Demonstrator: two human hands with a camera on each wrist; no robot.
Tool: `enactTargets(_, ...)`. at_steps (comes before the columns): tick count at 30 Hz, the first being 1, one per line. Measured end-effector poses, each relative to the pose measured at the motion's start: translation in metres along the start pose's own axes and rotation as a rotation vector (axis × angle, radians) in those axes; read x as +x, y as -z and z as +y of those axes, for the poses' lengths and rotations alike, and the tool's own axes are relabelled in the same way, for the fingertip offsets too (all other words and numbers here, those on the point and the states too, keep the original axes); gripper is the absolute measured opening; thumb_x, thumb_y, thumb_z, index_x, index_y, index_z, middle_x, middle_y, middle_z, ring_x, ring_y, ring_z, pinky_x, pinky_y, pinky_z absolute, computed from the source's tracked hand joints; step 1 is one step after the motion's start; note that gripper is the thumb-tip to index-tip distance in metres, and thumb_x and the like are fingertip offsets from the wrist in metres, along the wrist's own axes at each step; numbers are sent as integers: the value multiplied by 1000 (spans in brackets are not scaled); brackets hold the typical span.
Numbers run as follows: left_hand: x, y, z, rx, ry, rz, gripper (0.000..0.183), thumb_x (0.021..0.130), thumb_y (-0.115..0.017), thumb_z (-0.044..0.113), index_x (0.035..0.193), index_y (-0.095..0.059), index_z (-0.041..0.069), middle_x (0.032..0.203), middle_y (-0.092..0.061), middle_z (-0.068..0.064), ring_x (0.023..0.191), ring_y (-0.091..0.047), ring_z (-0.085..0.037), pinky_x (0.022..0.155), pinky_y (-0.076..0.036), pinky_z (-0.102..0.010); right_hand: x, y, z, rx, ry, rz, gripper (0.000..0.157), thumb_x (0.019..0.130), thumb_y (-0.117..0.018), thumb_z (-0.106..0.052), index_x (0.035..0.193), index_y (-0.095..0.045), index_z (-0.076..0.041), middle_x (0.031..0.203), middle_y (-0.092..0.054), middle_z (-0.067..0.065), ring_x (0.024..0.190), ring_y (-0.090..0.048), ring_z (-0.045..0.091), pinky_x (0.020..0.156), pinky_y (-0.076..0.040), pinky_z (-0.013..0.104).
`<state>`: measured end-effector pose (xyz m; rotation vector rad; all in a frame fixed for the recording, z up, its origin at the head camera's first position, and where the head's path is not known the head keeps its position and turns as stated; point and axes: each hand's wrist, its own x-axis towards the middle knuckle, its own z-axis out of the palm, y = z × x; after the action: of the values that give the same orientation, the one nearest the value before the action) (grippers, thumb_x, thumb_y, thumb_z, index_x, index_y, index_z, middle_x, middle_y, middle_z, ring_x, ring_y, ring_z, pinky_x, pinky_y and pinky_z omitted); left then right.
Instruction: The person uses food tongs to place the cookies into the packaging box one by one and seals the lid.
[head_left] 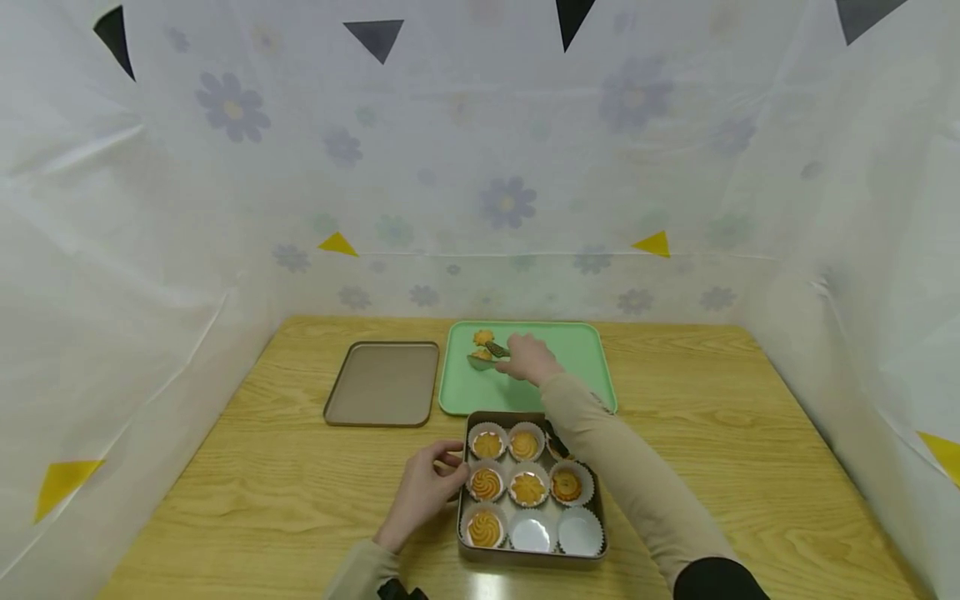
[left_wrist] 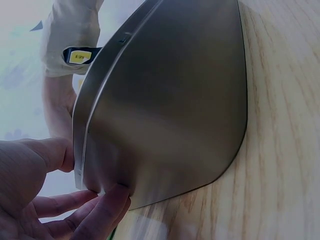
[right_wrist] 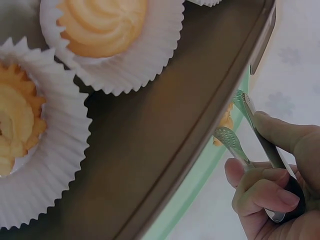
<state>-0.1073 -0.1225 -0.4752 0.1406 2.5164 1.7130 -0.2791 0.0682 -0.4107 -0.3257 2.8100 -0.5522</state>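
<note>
My right hand (head_left: 530, 360) holds metal tongs (right_wrist: 267, 145) over the green tray (head_left: 570, 333). The tongs' perforated ends are spread apart, with one cookie (head_left: 482, 355) between them; whether they touch it cannot be told. Just behind it lies another cookie (head_left: 483, 337). My left hand (head_left: 423, 492) grips the left side of a deep metal baking tin (left_wrist: 170, 100), thumb at the rim and fingers against the outer wall. Inside the tin, several white paper cups hold golden piped cookies (head_left: 485, 528). Two front-row paper cups (head_left: 580, 532) show bare bottoms. My right forearm hides the tin's back right corner.
A shallow brown tray (head_left: 384, 383) lies left of the green one on the wooden table (head_left: 300, 500). White floral sheeting (head_left: 465, 150) walls the table at the back and on both sides, with black and yellow triangles on it.
</note>
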Motion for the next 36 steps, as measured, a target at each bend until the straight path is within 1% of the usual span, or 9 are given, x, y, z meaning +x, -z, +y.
enactTargets(3,0,0,0,2,-1,2,40,88,-67,9,124,-63,-8,99,-69,-21,81,-72,-23,63,-61,-19,1,-1,0,-11,10,13,27,98,-64,-28,106,-63,-3,94,-65,12,72,-62,22,57,-47,30)
enactTargets(12,1,0,-1,-2,2,3,40,88,-67,9,124,-63,-8,99,-69,-21,81,-72,-22,62,-61,-20,3,-3,0,-35,9,19,28,99,-63,-29,109,-64,-2,95,-66,13,71,-61,22,55,-45,29)
enactTargets(19,1,-1,0,6,-5,7,40,87,-67,9,123,-64,-8,98,-69,-20,81,-72,-22,62,-60,-19,2,-1,2,-58,-3,20,27,100,-63,-30,106,-63,-3,87,-63,10,67,-59,21,52,-43,28)
enactTargets(26,1,-2,0,-5,-1,8,40,87,-67,8,123,-64,-8,98,-69,-21,80,-72,-22,62,-61,-19,3,0,6,-53,-2,24,25,100,-63,-30,97,-64,-5,80,-61,8,62,-51,17,51,-40,27)
enactTargets(29,1,-2,0,-2,-1,10,40,87,-67,9,123,-64,-8,97,-69,-20,80,-72,-22,62,-61,-19,1,1,6,-45,10,30,25,99,-63,-30,94,-64,-5,80,-61,9,61,-50,16,50,-40,26)
enactTargets(36,2,-2,-1,19,-5,18,38,88,-68,10,122,-65,-6,96,-69,-19,79,-71,-20,62,-59,-18,-7,6,9,-27,15,34,26,99,-64,-30,96,-64,-4,85,-62,11,62,-48,16,51,-38,26)
